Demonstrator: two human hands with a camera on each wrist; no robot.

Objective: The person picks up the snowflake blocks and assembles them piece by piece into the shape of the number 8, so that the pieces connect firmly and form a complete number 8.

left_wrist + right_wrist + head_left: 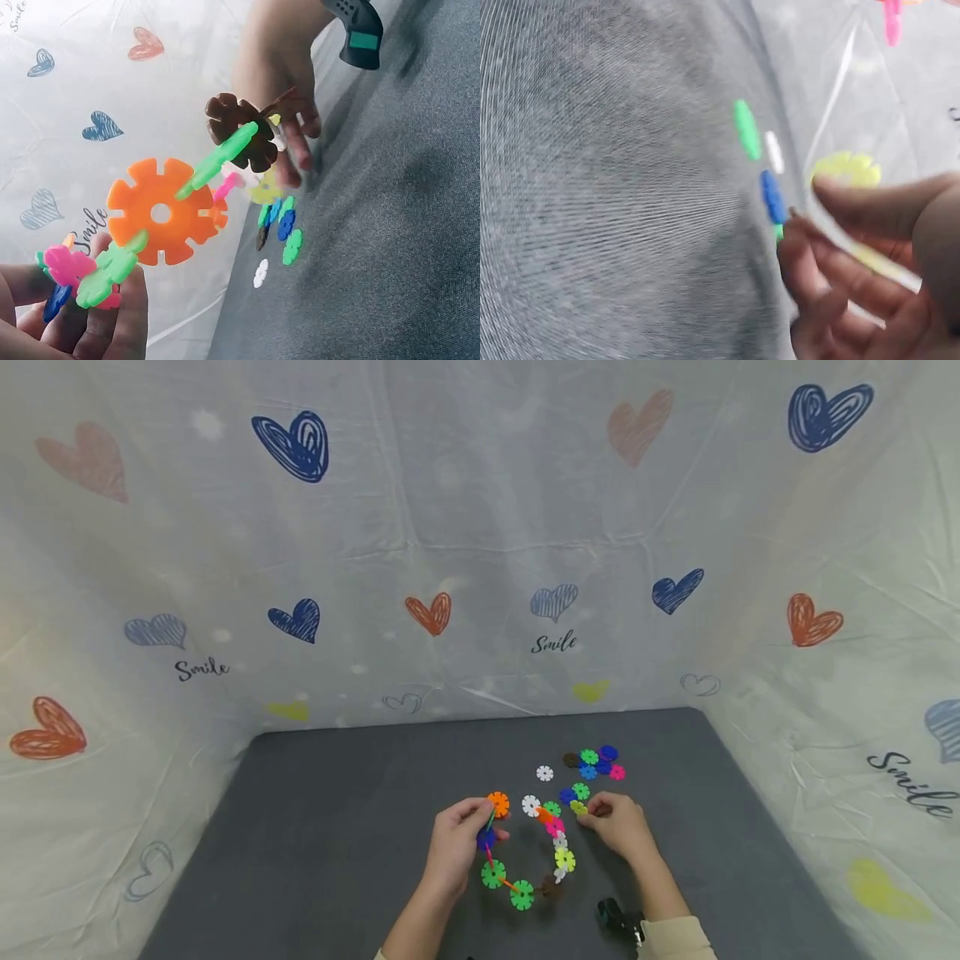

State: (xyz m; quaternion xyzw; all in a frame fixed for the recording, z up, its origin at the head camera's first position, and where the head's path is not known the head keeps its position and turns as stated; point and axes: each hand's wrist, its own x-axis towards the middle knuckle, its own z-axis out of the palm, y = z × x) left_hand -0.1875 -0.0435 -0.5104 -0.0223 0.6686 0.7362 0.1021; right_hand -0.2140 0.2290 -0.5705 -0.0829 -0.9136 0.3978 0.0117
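Observation:
A looped chain of flower-shaped interlocking discs, with an orange disc (498, 804) and a green disc (522, 895) among its colours, hangs from my left hand (455, 843). My left fingers curl round its left side, near a blue disc (486, 838). In the left wrist view an orange disc (160, 212) stands in front of my left fingers (131, 319). My right hand (618, 827) pinches a yellow disc (578, 807) at its fingertips, to the right of the chain. In the right wrist view the yellow disc (847, 169) shows beyond the thumb, which partly covers it.
Loose discs lie on the grey table (337, 827) beyond my hands: a white one (544, 773), a brown one (572, 760), a pink one (617, 772) and several blue and green ones. A black device (615, 914) sits by my right wrist. A heart-printed curtain (480, 527) surrounds the table.

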